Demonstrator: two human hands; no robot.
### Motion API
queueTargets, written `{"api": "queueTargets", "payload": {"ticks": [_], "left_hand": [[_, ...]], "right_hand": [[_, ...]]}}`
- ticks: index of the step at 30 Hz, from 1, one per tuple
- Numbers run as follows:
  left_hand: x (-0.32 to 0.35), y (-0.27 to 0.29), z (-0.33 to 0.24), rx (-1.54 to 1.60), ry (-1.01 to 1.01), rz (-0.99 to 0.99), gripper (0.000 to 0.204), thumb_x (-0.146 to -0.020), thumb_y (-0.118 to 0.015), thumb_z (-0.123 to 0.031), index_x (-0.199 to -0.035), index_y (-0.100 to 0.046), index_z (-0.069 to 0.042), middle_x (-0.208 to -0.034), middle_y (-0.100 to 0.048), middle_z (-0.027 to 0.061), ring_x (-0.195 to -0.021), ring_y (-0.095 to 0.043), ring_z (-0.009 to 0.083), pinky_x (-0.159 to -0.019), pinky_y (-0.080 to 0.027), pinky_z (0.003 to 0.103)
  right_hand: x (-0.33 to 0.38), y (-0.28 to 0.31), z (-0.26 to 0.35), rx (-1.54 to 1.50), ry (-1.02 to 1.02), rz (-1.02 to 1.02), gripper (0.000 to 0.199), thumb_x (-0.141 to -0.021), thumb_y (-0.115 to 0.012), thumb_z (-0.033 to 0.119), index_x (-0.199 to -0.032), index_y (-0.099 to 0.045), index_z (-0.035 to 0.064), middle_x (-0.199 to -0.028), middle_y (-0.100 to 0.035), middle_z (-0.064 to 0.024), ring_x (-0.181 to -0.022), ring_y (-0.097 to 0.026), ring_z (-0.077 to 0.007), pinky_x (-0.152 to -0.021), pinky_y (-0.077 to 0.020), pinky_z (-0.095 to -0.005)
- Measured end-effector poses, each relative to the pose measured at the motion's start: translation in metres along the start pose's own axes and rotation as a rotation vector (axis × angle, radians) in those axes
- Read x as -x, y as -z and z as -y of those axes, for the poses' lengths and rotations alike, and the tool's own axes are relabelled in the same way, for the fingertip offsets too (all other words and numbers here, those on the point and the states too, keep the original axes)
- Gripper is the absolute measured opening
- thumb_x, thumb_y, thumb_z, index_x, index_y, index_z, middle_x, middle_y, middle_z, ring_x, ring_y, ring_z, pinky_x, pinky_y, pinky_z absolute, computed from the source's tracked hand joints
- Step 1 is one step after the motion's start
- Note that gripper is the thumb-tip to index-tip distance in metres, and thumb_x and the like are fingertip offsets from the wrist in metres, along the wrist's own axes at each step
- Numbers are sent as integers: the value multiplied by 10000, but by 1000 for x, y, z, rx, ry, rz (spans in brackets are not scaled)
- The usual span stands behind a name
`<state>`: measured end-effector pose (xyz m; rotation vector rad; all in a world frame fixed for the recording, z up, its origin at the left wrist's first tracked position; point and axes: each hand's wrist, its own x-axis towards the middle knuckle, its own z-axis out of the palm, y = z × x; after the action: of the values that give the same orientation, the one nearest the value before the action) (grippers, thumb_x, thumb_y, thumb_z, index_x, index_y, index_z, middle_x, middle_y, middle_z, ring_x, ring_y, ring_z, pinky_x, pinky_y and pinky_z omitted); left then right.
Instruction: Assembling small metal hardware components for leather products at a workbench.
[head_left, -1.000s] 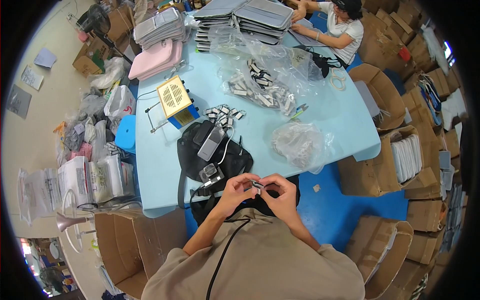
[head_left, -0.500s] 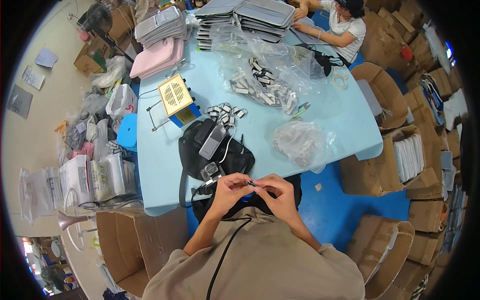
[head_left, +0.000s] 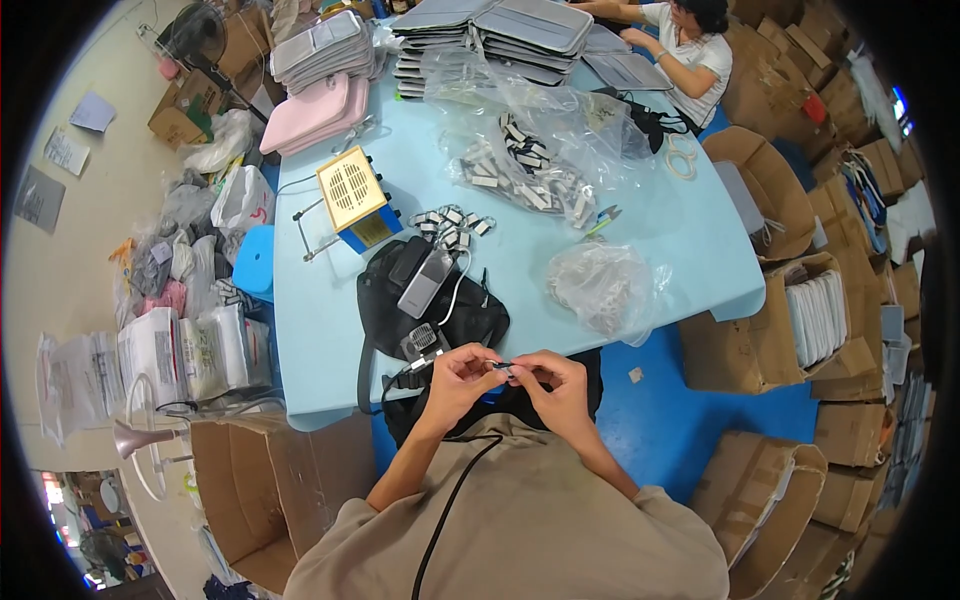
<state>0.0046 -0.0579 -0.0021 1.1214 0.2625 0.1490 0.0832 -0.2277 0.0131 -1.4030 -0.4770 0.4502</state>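
While both hands meet just below the near edge of the tabletop, everything here is placed from the black bag (head_left: 430,305)

Left hand: the left hand (head_left: 462,378) sits just nearer than the black bag, fingers (head_left: 482,362) pinched on the left end of a small dark clip piece (head_left: 503,367)

Right hand: the right hand (head_left: 556,385) is nearer than the bag and to its right, fingers clenched on the other end of the same piece

Small piece: it lies between the two sets of fingertips, long axis running left to right, too small to tell more; both hands touch it, neither clearly nearer

Strap: a black strap (head_left: 402,380) hangs from the bag's near edge toward the left hand

Black bag: flat on the light blue tabletop (head_left: 320,340), with a grey flat device (head_left: 426,283) on top of it

Little tags: a cluster of black and white pieces (head_left: 450,222) just beyond the bag

Yellow box: a yellow machine with a vented top (head_left: 352,195) beyond the bag and to its left

Crumpled bag: a clear plastic bag (head_left: 603,285) to the right of the black bag

Big clear bag: a plastic bag of small black and white parts (head_left: 525,175) farther beyond, to the right

Far end: stacks of grey cases (head_left: 500,30) and pink cases (head_left: 305,115) well beyond the bag, where another person (head_left: 690,50) works
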Motion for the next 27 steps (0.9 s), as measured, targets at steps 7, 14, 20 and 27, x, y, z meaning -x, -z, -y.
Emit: {"api": "queueTargets", "payload": {"ticks": [7, 14, 20, 27], "left_hand": [[-1, 0, -2, -66, -20, -1, 210, -874, -779, 27, -1076, -722, 9, -916, -667, 12, -820, -607, 46, -721, -489, 186], [-3, -9, -11, -55, -32, 43, 214, -911, -754, -2, -1116, -728, 53, -988, -696, 67, -898, -654, 92, -765, -517, 218], [0, -7, -6, -99, -21, 27, 232, -926, -741, -12, -1143, -715, 64, -964, -728, 83, -875, -681, 108, -767, -535, 223], [0, -8, -1, -93, -10, -12, 245, -934, -732, -17, -1167, -708, 54, -943, -732, 73, -848, -686, 102, -747, -540, 217]], "right_hand": [[-1, -4, 3, 5, 54, -20, 147, -928, -674, -77, -1063, -730, -61, -974, -711, -120, -884, -718, -163, -791, -594, -274], [-2, -5, 3, -2, 67, -74, 137, -920, -679, -90, -1042, -737, -67, -949, -697, -114, -859, -709, -163, -768, -597, -268], [-2, -2, 3, 92, 75, -97, 144, -905, -689, -103, -1034, -743, -70, -938, -691, -109, -852, -699, -154, -759, -592, -260], [-2, 0, -3, -15, -11, -90, 154, -916, -710, -53, -1065, -748, -45, -964, -696, -82, -890, -688, -131, -797, -556, -248]]}}
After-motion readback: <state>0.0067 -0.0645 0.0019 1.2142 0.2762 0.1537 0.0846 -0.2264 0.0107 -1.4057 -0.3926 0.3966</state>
